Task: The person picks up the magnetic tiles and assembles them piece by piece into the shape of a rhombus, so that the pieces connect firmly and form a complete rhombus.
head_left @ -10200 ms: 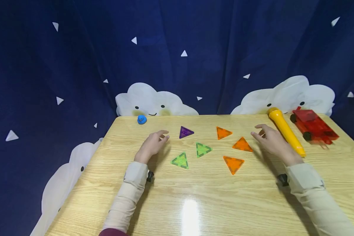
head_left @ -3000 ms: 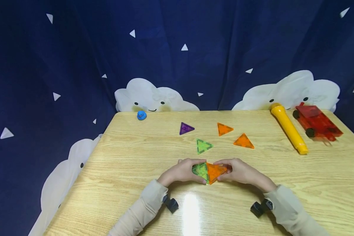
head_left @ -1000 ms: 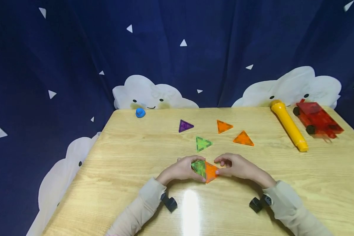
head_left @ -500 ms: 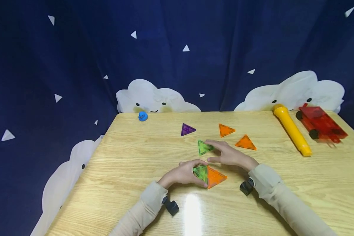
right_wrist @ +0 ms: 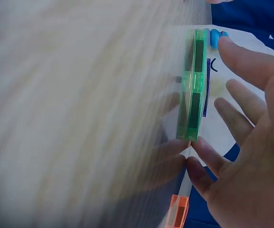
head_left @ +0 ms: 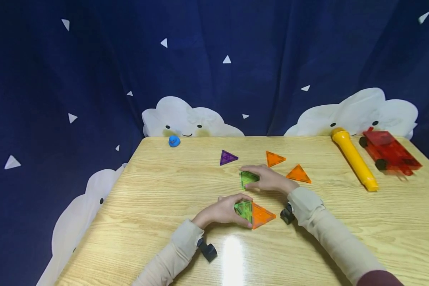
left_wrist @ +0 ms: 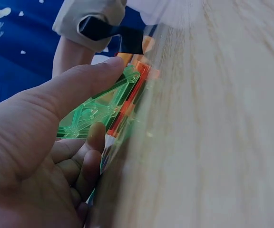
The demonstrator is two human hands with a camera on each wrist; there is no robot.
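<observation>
In the head view my left hand (head_left: 223, 210) holds a green triangular magnetic tile (head_left: 243, 210) between thumb and fingers. The left wrist view has the thumb along one edge of that tile (left_wrist: 93, 111) and fingertips at another. An orange triangular tile (head_left: 262, 216) lies flat, edge to edge with it. Farther back, my right hand (head_left: 269, 178) reaches over a second green triangular tile (head_left: 248, 180), thumb and fingers spread around it. In the right wrist view this tile (right_wrist: 195, 90) lies flat on the table, with the thumb apart from it.
Behind lie a purple triangular tile (head_left: 228, 157) and two orange tiles, one farther back (head_left: 274, 159) and one nearer (head_left: 298, 174). A yellow microphone-shaped toy (head_left: 355, 161) and a red toy car (head_left: 391, 151) sit at right. A blue rubber duck (head_left: 174, 141) stands at the back left.
The orange tile was brought against the first green tile. My right hand then let go of it and moved back and left, over the second green tile. The left hand stayed put lately.
</observation>
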